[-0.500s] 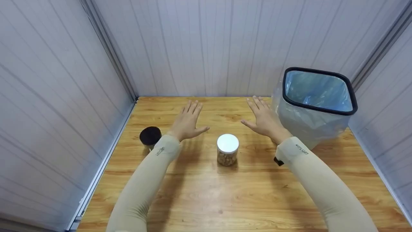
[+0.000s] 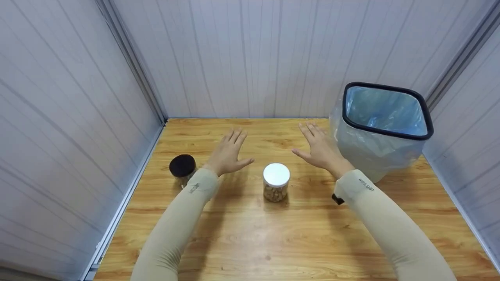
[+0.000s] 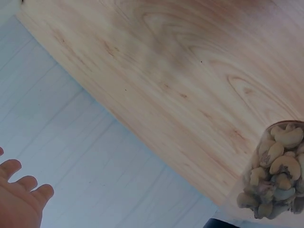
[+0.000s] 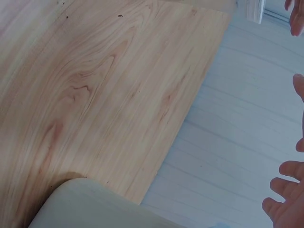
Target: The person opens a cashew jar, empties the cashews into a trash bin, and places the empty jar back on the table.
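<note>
A left hand (image 2: 227, 154) and right hand (image 2: 322, 151) flank a white-lidded jar (image 2: 276, 182), both grips apart, empty. Likely light, rigid, slick, it suits a sidewall hold.

Black-lidded jar (image 2: 183, 166) partly behind left sleeve (image 2: 181, 214), sleeve lettering (image 2: 194, 187) unreadably small, hands (image 3: 21, 204) (image 4: 292, 202) cut off in wrist views

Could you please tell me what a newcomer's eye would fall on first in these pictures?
Probably the large black-rimmed bin at the far right of the wooden table. Next, perhaps, the white-lidded jar, upright between the left hand and the right hand, neither touching it. The black-lidded jar, beside the left sleeve, would likely come third.
</note>
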`<state>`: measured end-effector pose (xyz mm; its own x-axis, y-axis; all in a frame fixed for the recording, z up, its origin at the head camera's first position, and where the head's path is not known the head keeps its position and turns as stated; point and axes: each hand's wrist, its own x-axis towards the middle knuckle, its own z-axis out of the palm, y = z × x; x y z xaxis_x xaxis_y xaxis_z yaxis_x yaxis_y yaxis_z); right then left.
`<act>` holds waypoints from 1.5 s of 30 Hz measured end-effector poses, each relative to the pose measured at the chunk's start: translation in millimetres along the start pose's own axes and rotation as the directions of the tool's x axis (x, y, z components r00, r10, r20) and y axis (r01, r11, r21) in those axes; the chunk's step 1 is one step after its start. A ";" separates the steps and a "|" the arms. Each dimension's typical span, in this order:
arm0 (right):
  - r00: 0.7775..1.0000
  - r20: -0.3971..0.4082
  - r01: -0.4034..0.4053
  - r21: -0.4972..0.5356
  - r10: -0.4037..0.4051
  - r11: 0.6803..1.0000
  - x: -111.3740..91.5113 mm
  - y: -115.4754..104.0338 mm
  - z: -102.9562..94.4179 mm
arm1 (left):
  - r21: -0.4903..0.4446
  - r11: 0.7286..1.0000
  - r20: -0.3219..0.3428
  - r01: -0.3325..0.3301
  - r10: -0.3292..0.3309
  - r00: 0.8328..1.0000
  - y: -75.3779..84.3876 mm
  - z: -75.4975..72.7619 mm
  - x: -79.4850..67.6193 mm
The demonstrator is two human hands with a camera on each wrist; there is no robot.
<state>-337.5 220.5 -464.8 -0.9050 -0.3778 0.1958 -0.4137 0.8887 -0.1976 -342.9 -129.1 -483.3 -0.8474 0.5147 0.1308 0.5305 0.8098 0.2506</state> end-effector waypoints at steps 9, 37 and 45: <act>0.999 -0.044 0.001 0.041 0.001 0.999 -6.1 0.1 4.2 | -0.058 0.998 -0.009 -0.011 0.010 1.000 -1.0 7.2 -3.0; 0.999 -0.038 -0.010 0.127 0.015 0.992 -22.6 4.1 18.1 | -0.153 0.988 0.035 0.008 -0.002 0.999 7.8 29.3 -8.7; 1.000 -0.020 -0.011 0.152 0.014 0.988 -24.6 1.5 19.6 | -0.177 0.984 0.053 0.026 -0.017 0.998 9.7 36.9 -9.9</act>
<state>-317.8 226.0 -488.7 -0.9085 -0.3602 0.2120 -0.4144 0.8429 -0.3433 -328.5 -115.9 -517.6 -0.8539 0.5150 0.0759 0.4957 0.7601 0.4202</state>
